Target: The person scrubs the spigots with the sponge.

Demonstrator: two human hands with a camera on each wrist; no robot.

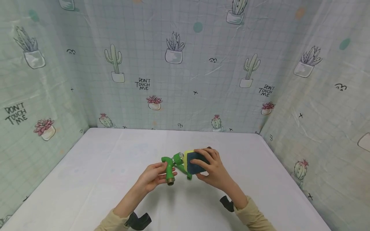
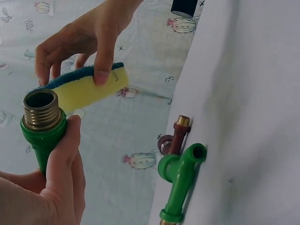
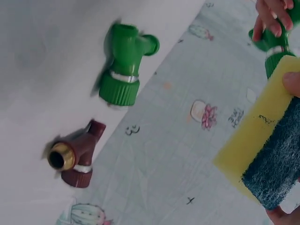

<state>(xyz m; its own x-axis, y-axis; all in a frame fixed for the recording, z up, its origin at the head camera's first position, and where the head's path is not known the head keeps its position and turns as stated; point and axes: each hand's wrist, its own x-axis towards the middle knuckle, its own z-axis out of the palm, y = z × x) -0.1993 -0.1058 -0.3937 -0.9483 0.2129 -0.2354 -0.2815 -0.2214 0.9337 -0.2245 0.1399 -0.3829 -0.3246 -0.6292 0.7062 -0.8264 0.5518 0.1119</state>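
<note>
In the head view, my left hand point(image 1: 153, 177) grips a green tap point(image 1: 170, 173) by its body. The brass threaded end point(image 2: 41, 112) faces up in the left wrist view. My right hand point(image 1: 216, 171) holds a sponge point(image 1: 191, 168), yellow with a dark blue scouring face, between thumb and fingers. The sponge's yellow side is at the tap's ribbed knob point(image 1: 178, 158); whether they touch I cannot tell. On the table beyond lie a second green tap point(image 3: 125, 56) and a brown tap point(image 3: 84, 152), the latter largely hidden by my right hand in the head view.
A white table point(image 1: 86, 179) spreads beneath both hands. Cloth printed with cacti point(image 1: 185, 80) rises along its back and both sides. Dark curved pieces sit at the left wrist point(image 1: 139, 221) and the right wrist point(image 1: 226, 203).
</note>
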